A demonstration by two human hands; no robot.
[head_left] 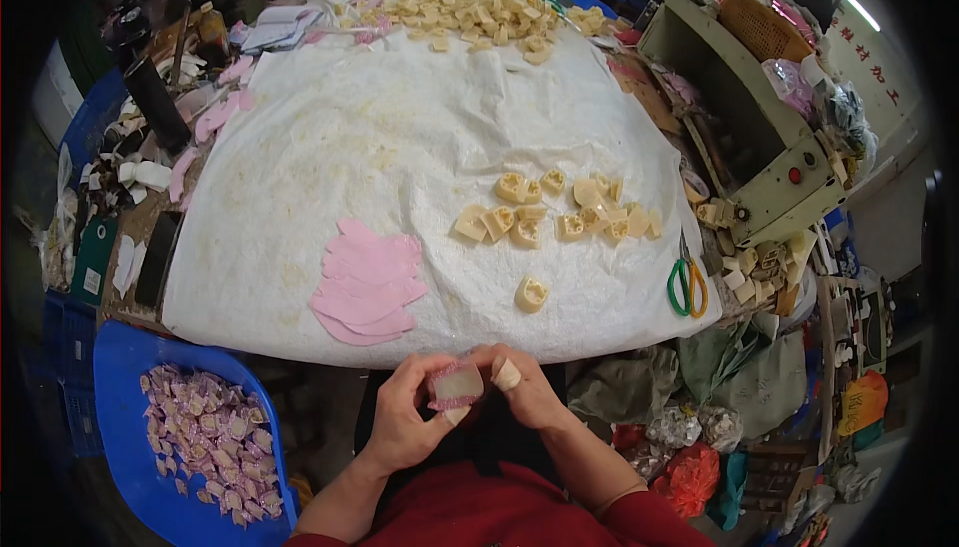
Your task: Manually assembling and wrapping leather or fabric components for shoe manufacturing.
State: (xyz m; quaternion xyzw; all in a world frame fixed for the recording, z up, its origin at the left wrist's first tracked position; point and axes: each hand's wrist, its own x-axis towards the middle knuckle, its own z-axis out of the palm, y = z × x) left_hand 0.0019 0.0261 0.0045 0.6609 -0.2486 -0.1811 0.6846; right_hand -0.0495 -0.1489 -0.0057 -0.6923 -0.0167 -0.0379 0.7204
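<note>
Just past the table's front edge, my left hand [405, 417] grips a pale cream block [459, 385] with pink wrapping along its upper and lower edges. My right hand [524, 387] is closed at the block's right side; its fingertips are partly hidden behind it. Cream tape is wound round a digit on that hand. Ahead on the white cloth [300, 147] lies a stack of thin pink sheets [368, 282], left of centre. One cream block with a hollow [531, 294] sits alone beyond my right hand, with a loose group of similar blocks [527, 215] behind it.
At lower left, a blue tub [115, 387] holds many pink-wrapped pieces. Scissors [687, 287] with green and orange handles lie at the table's right edge. A large heap of cream blocks [479, 12] covers the far end. A greenish metal machine [789, 182] stands right.
</note>
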